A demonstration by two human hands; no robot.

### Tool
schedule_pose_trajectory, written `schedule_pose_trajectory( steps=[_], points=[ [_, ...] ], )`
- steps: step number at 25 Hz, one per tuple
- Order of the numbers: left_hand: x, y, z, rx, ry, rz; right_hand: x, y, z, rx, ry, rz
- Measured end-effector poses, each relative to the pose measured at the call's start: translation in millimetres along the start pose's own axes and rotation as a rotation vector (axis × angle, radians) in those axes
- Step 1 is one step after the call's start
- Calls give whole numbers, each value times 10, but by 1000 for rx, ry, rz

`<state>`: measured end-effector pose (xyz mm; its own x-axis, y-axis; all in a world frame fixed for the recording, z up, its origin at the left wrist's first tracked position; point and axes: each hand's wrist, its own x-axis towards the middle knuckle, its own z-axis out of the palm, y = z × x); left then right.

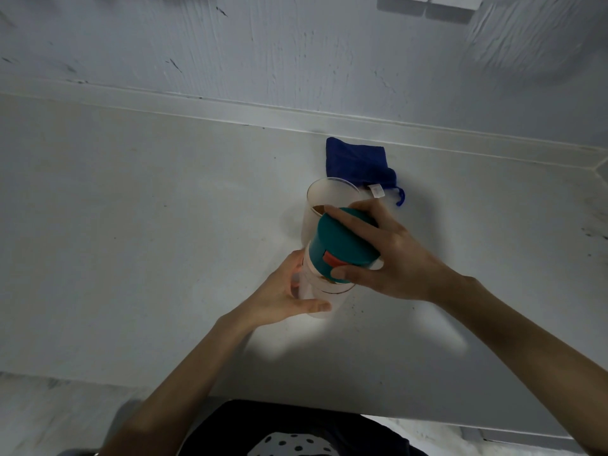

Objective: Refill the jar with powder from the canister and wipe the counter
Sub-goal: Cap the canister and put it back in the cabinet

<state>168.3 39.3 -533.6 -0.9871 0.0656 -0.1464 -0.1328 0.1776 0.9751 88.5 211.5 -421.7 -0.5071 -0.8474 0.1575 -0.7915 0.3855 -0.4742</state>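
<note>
2 frosted plastic cylinders on the matte white counter (pixel 148 209): open jar (pixel 325 205) behind, canister (pixel 324 291) nearer. Left hand (pixel 279 297) curls around the canister, right hand (pixel 388 255) fingers spread gripping its teal lid (pixel 342 241). Folded blue cloth (pixel 358 162) sits behind.

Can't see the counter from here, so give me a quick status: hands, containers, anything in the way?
Left hand holds the lidded container; right hand grips its teal lid. Open container behind, brown powder inside. Blue cloth beyond; nothing blocking.
</note>
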Motion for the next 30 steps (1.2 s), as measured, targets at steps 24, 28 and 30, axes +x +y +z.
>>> schedule_pose_trajectory(
  steps=[24,28,30],
  points=[
    [-44,169,0,98,-6,24,107,-54,37,-80,-30,-137],
    [-38,182,-1,135,-20,39,90,-19,113,-115,-33,-123],
    [-36,159,7,132,-19,50,83,4,152,-116,-39,-112]
  ],
)
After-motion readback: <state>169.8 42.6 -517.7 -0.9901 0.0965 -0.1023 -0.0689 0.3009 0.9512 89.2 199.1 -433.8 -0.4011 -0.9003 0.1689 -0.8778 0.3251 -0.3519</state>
